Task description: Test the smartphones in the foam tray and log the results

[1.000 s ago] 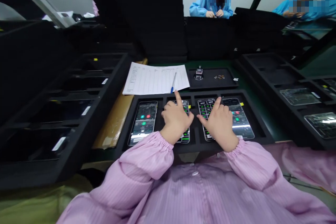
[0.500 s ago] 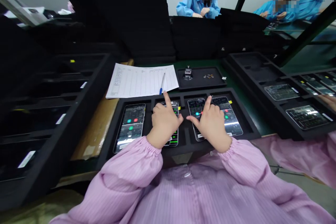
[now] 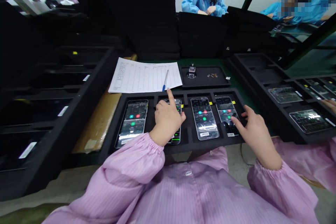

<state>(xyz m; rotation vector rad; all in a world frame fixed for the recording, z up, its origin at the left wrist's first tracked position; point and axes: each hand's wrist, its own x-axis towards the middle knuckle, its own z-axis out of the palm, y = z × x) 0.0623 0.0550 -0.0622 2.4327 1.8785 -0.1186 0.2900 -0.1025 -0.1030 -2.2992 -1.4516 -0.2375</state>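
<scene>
My left hand is over the second smartphone from the left in a black foam tray. Its index finger points forward, its thumb sticks out and the other fingers are curled, covering most of that screen. My right hand is open at the right end of the tray, thumb over the edge of the rightmost smartphone and fingers beyond it; whether it touches I cannot tell. Between the hands lies another lit smartphone. A fourth slot at the left holds a smartphone with coloured round icons.
Behind the tray are a printed sheet with a pen and a small black tray holding small chips. Larger phone trays flank me on the left and right. Another person's hand reaches in at far right; co-workers sit opposite.
My right hand has moved right, off the third smartphone to the outer side of the rightmost one, uncovering both screens. My left hand stays over the second smartphone.
</scene>
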